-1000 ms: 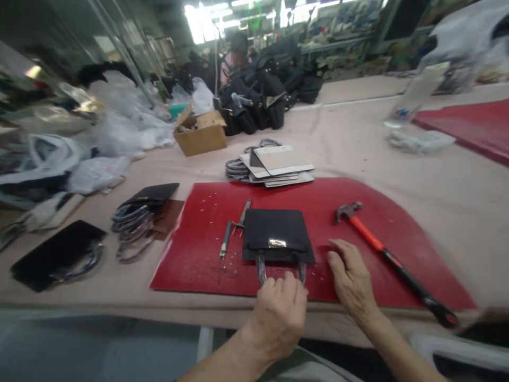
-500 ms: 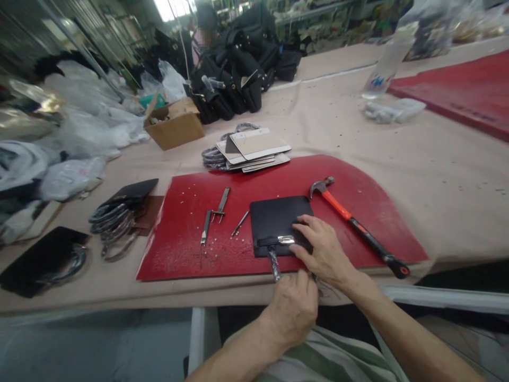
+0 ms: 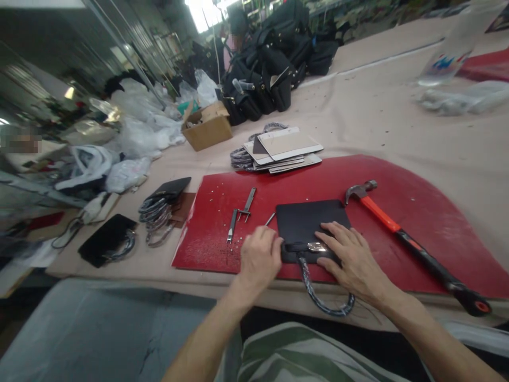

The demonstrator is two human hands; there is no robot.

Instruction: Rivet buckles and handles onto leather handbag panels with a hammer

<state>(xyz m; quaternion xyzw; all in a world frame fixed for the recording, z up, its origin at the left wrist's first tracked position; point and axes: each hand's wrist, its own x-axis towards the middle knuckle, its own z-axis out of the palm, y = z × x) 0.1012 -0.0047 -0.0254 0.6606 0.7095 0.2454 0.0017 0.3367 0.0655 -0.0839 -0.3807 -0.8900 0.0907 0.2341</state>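
A flat black bag panel [image 3: 308, 223] with a silver clasp [image 3: 317, 246] lies on a red mat [image 3: 397, 185]; its braided handle [image 3: 324, 300] hangs over the table's near edge. My right hand [image 3: 350, 260] lies flat on the panel, fingers spread around the clasp. My left hand [image 3: 260, 257] rests on the mat at the panel's left edge, fingers curled and pinched. Whether they hold anything is hidden. A thin metal pin [image 3: 271, 218] lies just beyond that hand.
A hammer with an orange and black handle [image 3: 397, 231] lies right of the panel. Two metal punch tools [image 3: 239, 217] lie to its left. Stacked panels [image 3: 284, 151], a cardboard box [image 3: 207, 126], black bags [image 3: 270, 74] and more handles [image 3: 157, 217] lie beyond and left.
My left hand let go of the handle and came up to the panel's left edge. My right hand slid down and flattened over the clasp. The handle loop now hangs free.
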